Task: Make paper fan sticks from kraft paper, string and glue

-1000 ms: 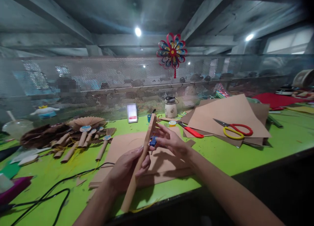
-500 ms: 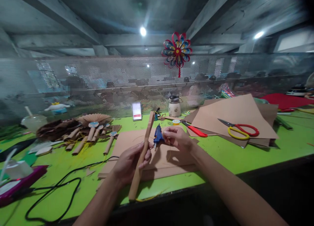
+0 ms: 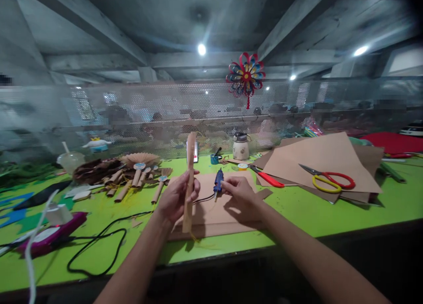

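Observation:
My left hand (image 3: 176, 198) grips a long folded strip of brown paper (image 3: 189, 176) and holds it upright above the green table (image 3: 297, 216). My right hand (image 3: 239, 196) is closed on a small blue glue gun (image 3: 218, 180), nozzle pointing up and away, just right of the strip. Its black cord (image 3: 99, 246) trails left across the table. Both hands hover over a stack of brown paper sheets (image 3: 214, 207).
Finished brown paper fans (image 3: 132, 174) lie at the left. Red-and-yellow scissors (image 3: 325, 180) rest on large brown sheets (image 3: 317, 161) at the right, near a red-handled cutter (image 3: 266, 176). A perforated metal screen (image 3: 165, 114) backs the table. A pink object (image 3: 49, 235) sits front left.
My left hand has raised the strip from a lean to nearly upright. My right hand has picked up the glue gun and moved it slightly right. The camera view has shifted left.

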The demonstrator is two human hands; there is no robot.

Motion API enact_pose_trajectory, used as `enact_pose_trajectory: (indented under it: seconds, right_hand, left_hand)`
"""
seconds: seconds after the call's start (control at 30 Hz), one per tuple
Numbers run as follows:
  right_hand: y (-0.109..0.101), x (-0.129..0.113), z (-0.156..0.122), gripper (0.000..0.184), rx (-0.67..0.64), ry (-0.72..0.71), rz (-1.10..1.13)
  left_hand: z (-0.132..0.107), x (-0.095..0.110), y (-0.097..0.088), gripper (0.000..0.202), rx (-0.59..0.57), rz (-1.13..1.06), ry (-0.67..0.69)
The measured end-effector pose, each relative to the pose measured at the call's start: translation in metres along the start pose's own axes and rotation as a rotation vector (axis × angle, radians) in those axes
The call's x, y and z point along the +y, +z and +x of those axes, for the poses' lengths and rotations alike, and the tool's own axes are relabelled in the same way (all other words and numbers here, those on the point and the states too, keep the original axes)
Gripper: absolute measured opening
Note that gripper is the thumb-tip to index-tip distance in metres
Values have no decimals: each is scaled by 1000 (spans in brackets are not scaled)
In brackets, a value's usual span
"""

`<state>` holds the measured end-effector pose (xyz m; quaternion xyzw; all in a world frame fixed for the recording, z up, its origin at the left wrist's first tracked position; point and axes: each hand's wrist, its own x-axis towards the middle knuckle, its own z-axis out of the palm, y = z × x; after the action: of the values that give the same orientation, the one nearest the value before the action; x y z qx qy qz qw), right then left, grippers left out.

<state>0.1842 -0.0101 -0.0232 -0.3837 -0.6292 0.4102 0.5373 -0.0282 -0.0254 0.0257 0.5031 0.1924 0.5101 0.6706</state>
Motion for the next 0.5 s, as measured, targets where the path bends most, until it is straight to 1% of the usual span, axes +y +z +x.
enact_pose_trajectory:
  seconds: [0.03,0.1,0.2,0.23,0.3,0.4,0.43,0.5]
  right_hand:
    - [1,-2,-1,35,-65,-11,-15]
    - [0,-8,-3,39,-168,-26,-25]
    - [0,-19,-11,37,-334,-55,6]
    - [1,-21,-15,35,-389,-38,43]
    - [7,-24,-23,32,-503,52,175]
    - [17,-18,-31,38,-619,235,430]
    - [20,-14,-32,41,-635,289,478]
    - [26,-5,-30,39,-635,380,505]
  left_hand:
    - [1,5,0,18,0,-3,12]
    - [6,11,1,17,48,-24,28]
    - [21,11,2,12,189,-99,23]
    - [28,9,3,11,233,-128,23]
    - [42,4,6,10,293,-170,38]
    - [59,-6,11,10,324,-170,101]
    - [63,-9,12,10,326,-153,126]
    - [67,-15,11,9,336,-109,174]
